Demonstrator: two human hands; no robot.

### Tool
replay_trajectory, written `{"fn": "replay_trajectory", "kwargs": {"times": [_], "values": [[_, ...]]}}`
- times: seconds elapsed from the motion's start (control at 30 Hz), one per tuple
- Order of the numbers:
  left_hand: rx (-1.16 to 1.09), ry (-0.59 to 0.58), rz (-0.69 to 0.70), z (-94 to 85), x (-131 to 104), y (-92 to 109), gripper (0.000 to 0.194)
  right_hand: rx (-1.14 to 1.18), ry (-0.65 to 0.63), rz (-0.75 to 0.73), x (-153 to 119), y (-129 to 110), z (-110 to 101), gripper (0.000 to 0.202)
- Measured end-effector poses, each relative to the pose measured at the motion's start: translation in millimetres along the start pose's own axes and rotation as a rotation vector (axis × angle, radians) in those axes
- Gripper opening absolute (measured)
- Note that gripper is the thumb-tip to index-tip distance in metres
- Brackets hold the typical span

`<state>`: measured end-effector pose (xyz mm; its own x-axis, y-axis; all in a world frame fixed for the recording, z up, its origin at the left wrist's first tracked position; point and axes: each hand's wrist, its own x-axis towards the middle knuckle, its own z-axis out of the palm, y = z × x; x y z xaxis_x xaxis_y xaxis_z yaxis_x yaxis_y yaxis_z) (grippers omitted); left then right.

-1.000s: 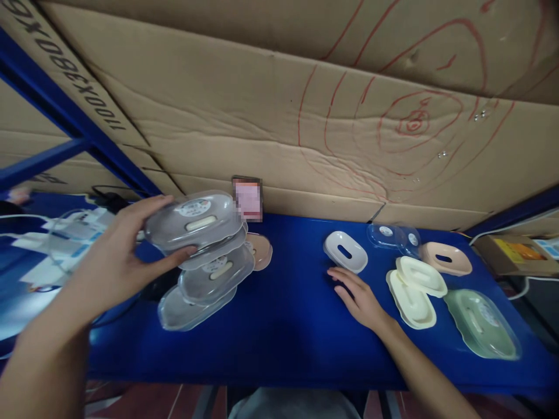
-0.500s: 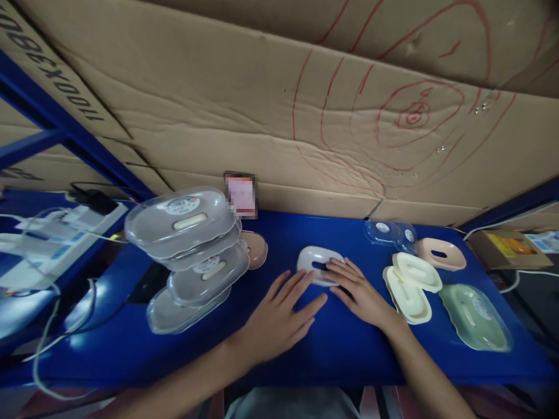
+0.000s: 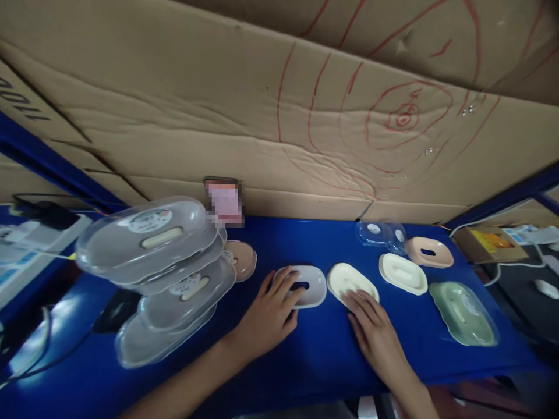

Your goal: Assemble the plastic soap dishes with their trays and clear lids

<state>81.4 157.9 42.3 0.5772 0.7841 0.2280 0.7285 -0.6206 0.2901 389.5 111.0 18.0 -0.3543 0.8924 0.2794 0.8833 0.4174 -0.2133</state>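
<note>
My left hand [image 3: 268, 311] rests with spread fingers on the left side of a pale grey oval piece [image 3: 317, 288] that has a dark slot in its middle. Just right of it lies a cream oval dish [image 3: 347, 276], and my right hand [image 3: 378, 331] has its fingers together over the dish's front right edge. The right fingertips cover part of the cream dish. A second cream dish [image 3: 402, 272] sits farther right, apart from the first.
Several grey dishes with clear lids [image 3: 187, 285] are stacked at the left, beside a peach dish [image 3: 244, 261]. A phone-like item [image 3: 225, 201] leans on the cardboard. Toward the right are clear lids [image 3: 373, 233], a slotted peach piece [image 3: 443, 253] and a lidded green dish [image 3: 465, 314].
One cream dish has come left, away from the other, with my right hand now on it. My right hand has left the grey piece, where my left hand now rests. The view has shifted.
</note>
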Motion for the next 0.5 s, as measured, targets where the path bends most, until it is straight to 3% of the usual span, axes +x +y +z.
{"fn": "replay_trajectory", "kwargs": {"times": [0.17,0.27,0.4,0.5], "values": [[0.094,0.006,0.0,1.2,1,3,0.042,0.195,-0.1,-0.172,69,19,-8,0.058],[0.086,-0.004,0.027,1.7,2,1,0.041,0.263,-0.145,-0.261,100,29,0,0.063],[0.022,0.0,0.072,0.9,2,-6,0.041,0.263,-0.147,-0.358,115,24,6,0.076],[0.019,0.017,0.08,0.1,-1,-11,0.042,0.121,-0.027,-0.223,108,37,-8,0.063]]}}
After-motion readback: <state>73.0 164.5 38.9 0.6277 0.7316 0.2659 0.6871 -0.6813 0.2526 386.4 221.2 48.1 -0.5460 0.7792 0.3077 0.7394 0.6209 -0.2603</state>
